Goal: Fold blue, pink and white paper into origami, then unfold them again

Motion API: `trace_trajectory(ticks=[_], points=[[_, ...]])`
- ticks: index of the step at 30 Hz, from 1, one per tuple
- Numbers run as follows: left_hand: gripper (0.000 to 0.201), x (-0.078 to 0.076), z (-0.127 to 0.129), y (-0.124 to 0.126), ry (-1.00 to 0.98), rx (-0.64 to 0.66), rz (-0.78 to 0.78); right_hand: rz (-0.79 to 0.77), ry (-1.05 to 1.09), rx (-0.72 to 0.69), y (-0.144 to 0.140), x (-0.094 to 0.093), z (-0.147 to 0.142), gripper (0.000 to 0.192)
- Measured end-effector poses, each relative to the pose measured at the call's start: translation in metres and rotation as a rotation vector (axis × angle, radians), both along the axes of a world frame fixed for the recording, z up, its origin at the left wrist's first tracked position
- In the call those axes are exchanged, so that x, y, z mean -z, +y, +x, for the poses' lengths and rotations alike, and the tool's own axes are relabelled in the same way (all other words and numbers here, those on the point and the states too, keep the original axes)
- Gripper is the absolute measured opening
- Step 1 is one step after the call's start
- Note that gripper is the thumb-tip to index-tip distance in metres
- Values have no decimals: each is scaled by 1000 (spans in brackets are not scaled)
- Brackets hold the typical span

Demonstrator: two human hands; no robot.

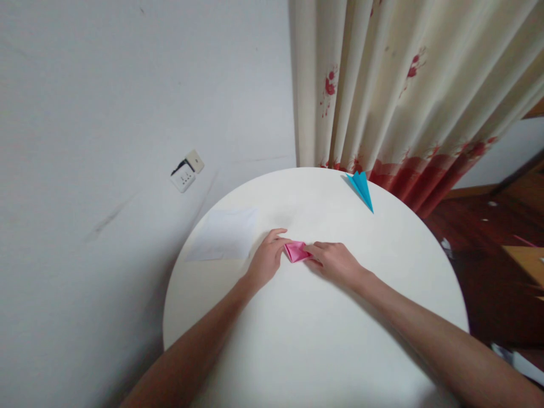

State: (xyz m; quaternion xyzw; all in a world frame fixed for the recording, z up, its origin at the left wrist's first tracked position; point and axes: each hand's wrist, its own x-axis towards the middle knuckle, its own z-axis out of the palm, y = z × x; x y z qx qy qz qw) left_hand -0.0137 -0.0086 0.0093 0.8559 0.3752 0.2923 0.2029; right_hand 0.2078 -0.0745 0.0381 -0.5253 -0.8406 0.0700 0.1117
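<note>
The left hand (267,259) and right hand (335,260) rest on the round white bench (297,340), fingertips pinching opposite ends of a small pink folded paper (297,251) lying between them near the bench centre. The paper is already folded into a compact, partly layered shape — folding appears underway, not complete. Outward lie a white sheet (225,241) to the left and a finished-looking blue folded paper (361,190) at the far rim, near the curtain (403,85).

White wall (106,85), flowered curtain (403,96), round white table (318,351).
</note>
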Motion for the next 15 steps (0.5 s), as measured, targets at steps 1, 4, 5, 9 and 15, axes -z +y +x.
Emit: trace_trajectory(ticks=[1, 4, 5, 9, 15], points=[[42, -1, 0, 0, -23, -5, 12, 5, 3, 3, -1, -1, 0, 19], [46, -5, 1, -1, -97, -61, 76, 8, 27, 13, -3, -2, 1, 21], [47, -6, 2, 0, -127, -88, 98, 6, 41, 17, -3, -3, 1, 21], [45, -9, 2, 1, -231, -166, 95, -16, 95, 28, -4, -5, 3, 18], [37, -8, 1, 4, -279, -224, 33, -39, 134, -30, -5, -5, 2, 10]])
